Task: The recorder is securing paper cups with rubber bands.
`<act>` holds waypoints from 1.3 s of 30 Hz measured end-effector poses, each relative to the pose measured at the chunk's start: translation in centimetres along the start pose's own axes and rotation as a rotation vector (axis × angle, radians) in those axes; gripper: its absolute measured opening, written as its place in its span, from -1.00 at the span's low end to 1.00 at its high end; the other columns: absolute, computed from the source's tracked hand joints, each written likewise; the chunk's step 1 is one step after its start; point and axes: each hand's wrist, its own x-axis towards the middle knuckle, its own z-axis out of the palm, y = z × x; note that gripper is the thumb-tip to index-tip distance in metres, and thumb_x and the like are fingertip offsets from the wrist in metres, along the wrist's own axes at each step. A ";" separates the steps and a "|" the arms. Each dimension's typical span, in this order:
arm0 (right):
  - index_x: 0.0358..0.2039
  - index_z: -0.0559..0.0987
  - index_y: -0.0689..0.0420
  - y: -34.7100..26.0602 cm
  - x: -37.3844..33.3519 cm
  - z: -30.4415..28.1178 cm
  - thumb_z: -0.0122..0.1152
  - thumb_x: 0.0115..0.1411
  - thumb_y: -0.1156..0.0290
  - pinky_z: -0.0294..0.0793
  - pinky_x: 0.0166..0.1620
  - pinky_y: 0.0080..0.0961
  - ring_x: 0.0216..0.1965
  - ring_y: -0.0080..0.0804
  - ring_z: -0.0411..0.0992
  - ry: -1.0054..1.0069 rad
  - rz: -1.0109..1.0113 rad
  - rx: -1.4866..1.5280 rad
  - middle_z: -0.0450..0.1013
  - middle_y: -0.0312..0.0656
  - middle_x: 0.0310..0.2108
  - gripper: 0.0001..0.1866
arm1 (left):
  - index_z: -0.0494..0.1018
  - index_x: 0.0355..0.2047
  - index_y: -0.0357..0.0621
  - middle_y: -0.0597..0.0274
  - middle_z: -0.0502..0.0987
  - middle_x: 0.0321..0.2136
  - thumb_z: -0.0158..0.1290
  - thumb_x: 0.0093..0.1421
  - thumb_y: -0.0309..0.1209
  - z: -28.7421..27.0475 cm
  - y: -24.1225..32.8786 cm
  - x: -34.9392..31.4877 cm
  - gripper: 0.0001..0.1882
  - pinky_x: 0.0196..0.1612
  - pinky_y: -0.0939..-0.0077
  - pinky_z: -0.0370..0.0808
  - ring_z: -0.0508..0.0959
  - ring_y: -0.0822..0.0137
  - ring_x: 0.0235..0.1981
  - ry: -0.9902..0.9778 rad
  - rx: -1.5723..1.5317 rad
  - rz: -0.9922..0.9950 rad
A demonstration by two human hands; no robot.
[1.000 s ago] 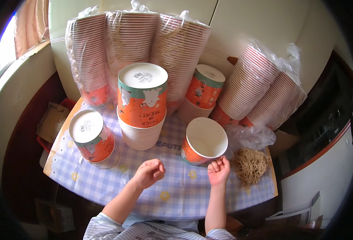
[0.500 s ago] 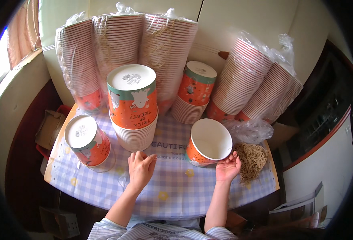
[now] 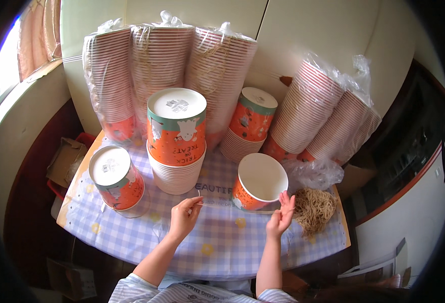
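My left hand point(image 3: 186, 217) is closed in a pinch, a small pale tip of a thin cord standing up from its fingers. The cord runs faintly across to my right hand point(image 3: 281, 218), whose thumb and a finger seem to pinch it while the other fingers stretch upward. Just beyond the right hand, an orange and green paper bucket point(image 3: 263, 177) lies tilted, its white inside facing me. Beside that hand sits a heap of tan cords point(image 3: 314, 211). An upside-down stack of paper buckets point(image 3: 176, 139) rises beyond my left hand.
A single upturned bucket point(image 3: 116, 177) with a cord loop is at the left. Tall plastic-wrapped bucket stacks point(image 3: 162, 65) line the back, with more wrapped stacks point(image 3: 308, 106) at right. A shorter stack point(image 3: 250, 121) stands between. Crumpled clear plastic point(image 3: 316, 172) lies by the cords on the checked tablecloth point(image 3: 167, 252).
My right hand has drawn back from the bucket's rim and turned, fingers now pointing up. My left hand has shifted slightly right and now shows the cord's tip. The whole view has shifted slightly.
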 end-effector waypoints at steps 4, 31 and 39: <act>0.20 -0.15 0.22 -2.0 1.3 2.1 -0.01 0.07 0.54 0.11 0.10 -0.25 0.06 -0.11 0.19 -0.009 -0.086 -0.293 0.07 0.08 0.13 -0.26 | 0.43 -0.21 -0.25 0.13 0.53 -0.37 -0.01 0.05 -0.57 0.3 0.3 -0.1 -0.75 -0.35 0.66 0.45 0.54 0.40 -0.32 0.007 -0.141 0.046; 0.14 0.11 0.13 -7.0 9.8 1.0 0.29 -0.08 0.30 0.39 -0.23 -0.48 -0.39 -0.40 0.46 -1.074 0.444 -0.481 0.48 -0.11 -0.35 -0.21 | 0.40 -0.38 -0.29 0.23 0.50 -0.52 0.02 0.12 -0.47 0.3 -0.5 -0.1 -0.88 -0.37 0.65 0.42 0.50 0.47 -0.47 -0.127 -0.780 -0.357; 0.19 0.02 0.01 -5.6 8.9 4.9 -0.01 -0.03 0.72 0.40 -0.24 -0.43 -0.33 -0.37 0.41 -0.711 -0.104 -0.004 0.21 -0.10 0.05 -0.24 | 0.39 -0.47 -0.23 0.35 0.43 -0.62 0.04 0.11 -0.42 1.2 -0.2 -0.8 -0.87 -0.53 0.73 0.34 0.40 0.58 -0.60 -0.254 -0.685 -0.367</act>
